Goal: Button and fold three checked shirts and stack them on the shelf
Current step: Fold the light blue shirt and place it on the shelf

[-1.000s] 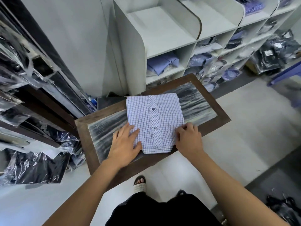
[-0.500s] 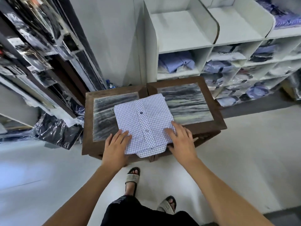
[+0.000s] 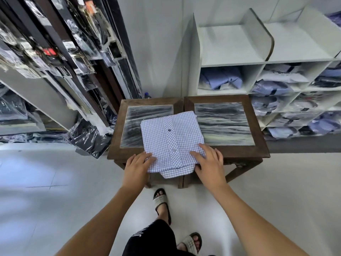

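The checked shirt [image 3: 172, 143] is folded into a neat block with its buttons done up, and it lies in the middle of the desk [image 3: 258, 145], across the line where the two dark tops meet. Its near end hangs a little over the near edge of the desk. It looks light and soft, so it will bend and sag if it is picked up by one corner, and the folds could slip open. It is not slippery and it will not break. I think the best place to hold it is at both near corners at once, or with flat hands slid under the two sides, so it keeps its shape. The left hand [image 3: 136, 169] is at the near left corner of the shirt, with its fingers [image 3: 147, 157] lying flat and close together on the cloth. The right hand [image 3: 209, 165] is at the near right corner, with its fingers [image 3: 200, 153] spread out on top and the thumb down by the near edge of the shirt. Neither hand is pinching the cloth. The white shelf [image 3: 230, 60] stands past the far edge of the desk, and its top space looks bare.
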